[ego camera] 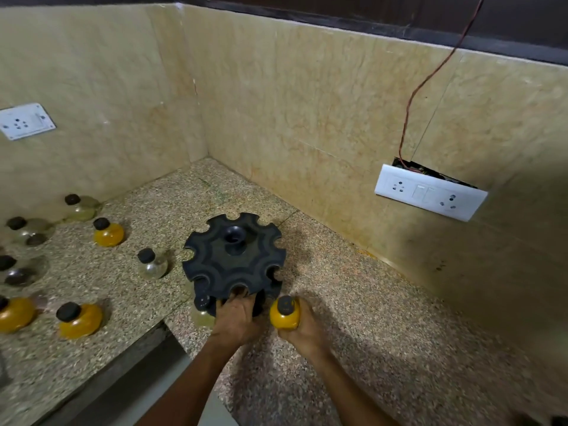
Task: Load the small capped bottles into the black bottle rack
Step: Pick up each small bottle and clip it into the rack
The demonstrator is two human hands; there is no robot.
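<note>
The black bottle rack, a round carousel with notches around its rim, stands in the corner of the speckled counter. My left hand grips its near lower edge. A pale bottle with a black cap sits in the rack's lower tier just left of that hand. My right hand holds a yellow bottle upright by its body, black cap up, close to the rack's near right side. Loose bottles stand to the left: a clear one, a yellow one and another yellow one.
Several more capped bottles, clear and yellow, stand along the left counter. Tiled walls close the corner behind the rack. A white socket plate hangs loose from the right wall with a red wire above. The counter edge drops off near the lower left.
</note>
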